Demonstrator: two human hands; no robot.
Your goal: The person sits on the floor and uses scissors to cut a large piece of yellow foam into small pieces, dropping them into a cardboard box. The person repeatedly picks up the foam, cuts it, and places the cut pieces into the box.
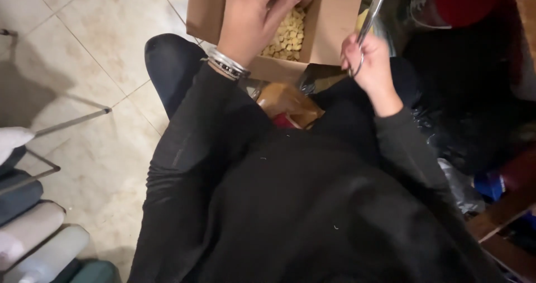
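The left hand (251,15) reaches down into an open brown cardboard box (329,26). Its fingers curl over the little tan cubes (287,37) inside, and the fingertips are hidden at the top edge, so I cannot tell if they pinch a cube or just touch the pile. Silver bangles (226,64) ring the wrist behind those fingers. The cubes lie loose in the box, right under the left fingers. They look small, light and dry, and they may crumble or slip away, so a soft pinch with the fingertips on the flat sides seems best. The box looks thin and bendy.

The right hand (371,65) is beside the box. Its fingers are closed through the ring handle of shiny metal scissors (371,9), whose long part points up and away past the fingers. The metal looks hard, stiff and smooth. Below both hands, near the lap, sits an orange crinkly bag (287,104)
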